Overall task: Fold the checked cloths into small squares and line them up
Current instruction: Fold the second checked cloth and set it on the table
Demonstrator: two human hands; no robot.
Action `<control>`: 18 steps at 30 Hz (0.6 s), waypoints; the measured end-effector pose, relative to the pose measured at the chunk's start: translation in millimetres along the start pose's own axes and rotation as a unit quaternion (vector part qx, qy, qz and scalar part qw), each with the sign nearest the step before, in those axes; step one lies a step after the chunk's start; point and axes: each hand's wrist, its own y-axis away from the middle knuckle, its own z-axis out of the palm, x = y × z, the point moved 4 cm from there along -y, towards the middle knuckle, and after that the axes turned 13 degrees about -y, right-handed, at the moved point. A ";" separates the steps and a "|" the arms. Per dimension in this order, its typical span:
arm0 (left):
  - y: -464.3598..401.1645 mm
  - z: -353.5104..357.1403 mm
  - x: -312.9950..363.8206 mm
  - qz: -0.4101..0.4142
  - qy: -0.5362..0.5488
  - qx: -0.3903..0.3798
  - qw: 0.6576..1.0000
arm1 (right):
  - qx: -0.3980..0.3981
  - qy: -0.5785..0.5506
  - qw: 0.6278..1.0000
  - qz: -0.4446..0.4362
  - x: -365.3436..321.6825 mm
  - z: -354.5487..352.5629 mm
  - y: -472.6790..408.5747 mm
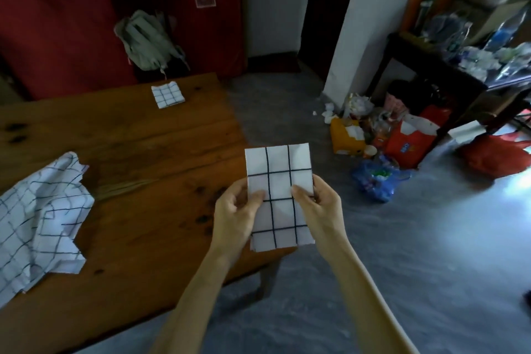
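A white cloth with black checks [278, 169], folded into a narrow upright rectangle, is held in the air over the right edge of the wooden table [143, 158]. My left hand [234, 211] pinches its left side with thumb in front. My right hand [317, 204] pinches its right side the same way. One small folded checked square [167, 94] lies near the table's far edge. A loose, crumpled heap of checked cloth [40, 221] lies at the table's left.
A grey backpack [146, 40] hangs on a chair behind the table. Right of the table is grey floor, with bags and rubbish [382, 149] piled by a white pillar and a cluttered dark side table [431, 63].
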 end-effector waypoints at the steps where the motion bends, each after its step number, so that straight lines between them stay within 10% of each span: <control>1: 5.7 24.9 8.8 -0.003 0.008 -0.001 1.000 | -0.003 -0.007 1.000 -0.008 -8.0 -25.1 -3.3; 18: -44.7 237.7 119.8 0.044 -0.005 -0.021 0.999 | -0.042 -0.064 0.994 -0.074 -71.4 -241.6 -106.6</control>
